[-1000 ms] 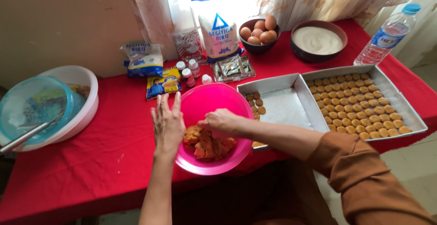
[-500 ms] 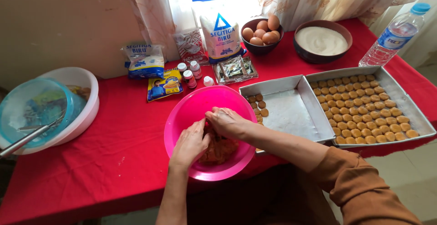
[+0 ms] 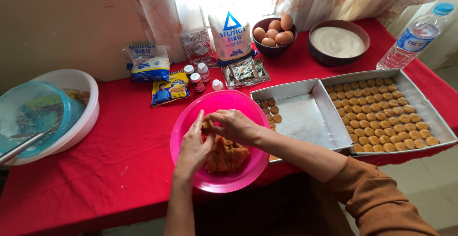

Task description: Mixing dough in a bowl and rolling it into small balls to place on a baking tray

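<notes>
fingers (image 3: 214,120) of both hands meet over the near-left part of the pink bowl (image 3: 191,116), pinching a small lump of orange-brown dough (image 3: 228,156) between them. the left hand (image 3: 193,147) stands on edge with its fingers straight and pressed against the lump; the right hand (image 3: 234,125) curls over it from the other side, fingertips closed on the same piece. neither hand is slack.

the rest of the dough sits as a ragged mound in the bottom of the pink bowl, just under the hands. it looks soft and crumbly, light, probably a bit greasy, the sort of stuff that breaks if squeezed hard, so i'd judge small pinches off the top of the mound, taken with the fingertips, hold best.

both forearms come up from the near edge of the tabletop (image 3: 105,169), the left bare and nearly straight, the right in a brown sleeve (image 3: 377,198) crossing in from the right side of the bowl with the wrist bent down.

right of the pink bowl lies a metal tray (image 3: 305,121) with a few small round pieces along its left edge, and beyond that a second tray (image 3: 429,116) filled with rows of them. left of the bowl stands a white bowl (image 3: 81,85) holding a blue one.
</notes>
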